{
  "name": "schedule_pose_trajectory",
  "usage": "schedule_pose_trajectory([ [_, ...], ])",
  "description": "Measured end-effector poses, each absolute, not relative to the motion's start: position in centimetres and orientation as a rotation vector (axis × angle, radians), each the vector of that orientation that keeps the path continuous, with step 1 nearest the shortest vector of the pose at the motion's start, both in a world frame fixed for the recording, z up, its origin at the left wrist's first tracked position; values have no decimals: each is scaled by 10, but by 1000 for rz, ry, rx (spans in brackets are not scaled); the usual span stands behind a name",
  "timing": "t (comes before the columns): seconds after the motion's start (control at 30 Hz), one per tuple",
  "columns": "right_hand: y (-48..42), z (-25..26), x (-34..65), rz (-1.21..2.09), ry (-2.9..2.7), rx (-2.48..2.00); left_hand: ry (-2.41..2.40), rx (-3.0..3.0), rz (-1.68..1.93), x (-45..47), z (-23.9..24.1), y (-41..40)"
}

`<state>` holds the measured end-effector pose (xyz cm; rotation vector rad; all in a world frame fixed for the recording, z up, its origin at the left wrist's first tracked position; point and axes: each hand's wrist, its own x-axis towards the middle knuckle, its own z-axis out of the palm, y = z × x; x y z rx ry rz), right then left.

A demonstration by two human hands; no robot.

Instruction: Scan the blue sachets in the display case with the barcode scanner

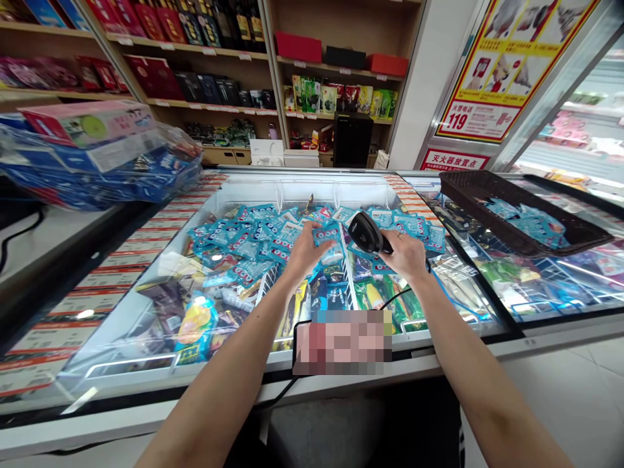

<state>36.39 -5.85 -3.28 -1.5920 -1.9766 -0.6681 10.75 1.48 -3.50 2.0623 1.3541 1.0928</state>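
My right hand (407, 255) grips the handle of a black barcode scanner (365, 233), its head pointing left over the freezer. A cable trails below that hand. To the left, my left hand (306, 252) hovers with thumb and fingers apart over many small blue packets (248, 246). One blue packet (325, 233) shows right by its fingertips; whether they touch it I cannot tell. The packets are spread over the glass top of a chest freezer (214, 429). At the near edge, between my forearms, lies a phone (342, 342) with a blurred-out screen.
A brown basket (511, 224) with more blue packets stands at the right. At the left are plastic-wrapped boxes (97, 153). Frozen goods show under the glass, among them a yellow-and-blue bag (195, 328). Shelves (195, 49) of boxed goods line the back.
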Motion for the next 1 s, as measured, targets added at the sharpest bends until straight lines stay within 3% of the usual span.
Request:
schedule_pose_trajectory([
  [0.23, -59, -32, 363, -671, -1990, -1592, 1413, 1855, 1455, 96, -38, 31],
  [0.73, -60, -32, 362, -657, -2064, -1541, 1103, 1485, 1474, 98, -41, 34],
  [1.0, -60, -33, 361, -634, -2123, -1465, 1234, 1572, 1471, 97, -44, 34],
])
